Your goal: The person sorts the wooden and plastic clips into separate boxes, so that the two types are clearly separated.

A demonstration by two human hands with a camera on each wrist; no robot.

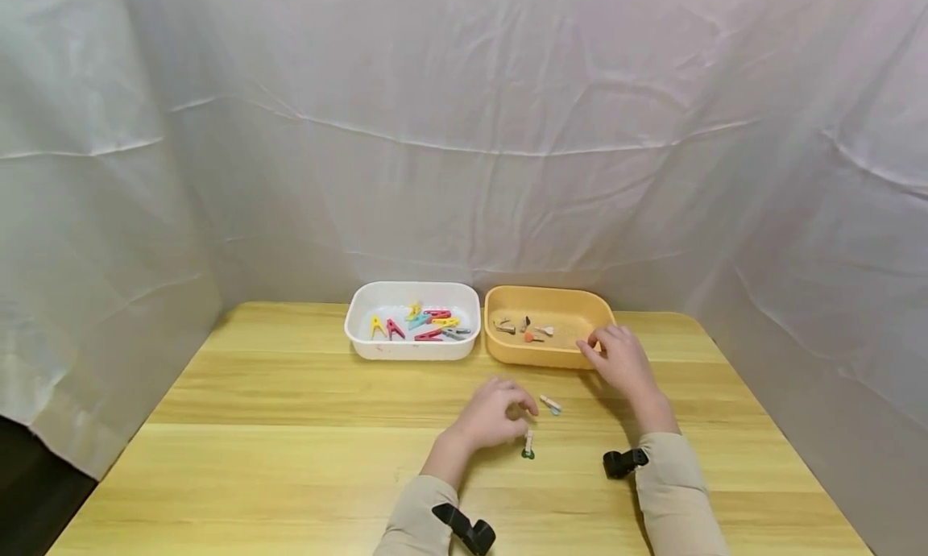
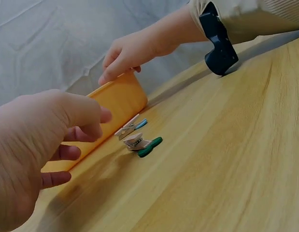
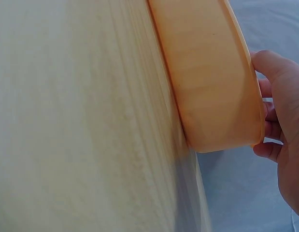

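Two small wooden clips lie on the wooden table (image 1: pixel 290 427): a blue-tipped clip (image 1: pixel 550 404) (image 2: pixel 131 127) and a green-tipped clip (image 1: pixel 528 444) (image 2: pixel 142 144). My left hand (image 1: pixel 524 412) (image 2: pixel 52 130) hovers just left of them, fingers loosely curled, holding nothing. My right hand (image 1: pixel 605 348) (image 2: pixel 122 55) (image 3: pixel 279 121) grips the front right corner of the orange tray (image 1: pixel 536 356) (image 2: pixel 118 96) (image 3: pixel 212 72), with fingers curled over its rim. Several small wooden clips (image 1: pixel 525 329) lie inside that tray.
A white tray (image 1: pixel 413 351) holding several coloured plastic clips (image 1: pixel 424 324) stands left of the orange one at the table's back. White cloth walls enclose the table on three sides. Black wrist mounts (image 1: pixel 623 462) (image 2: pixel 218 41) sit on both sleeves.
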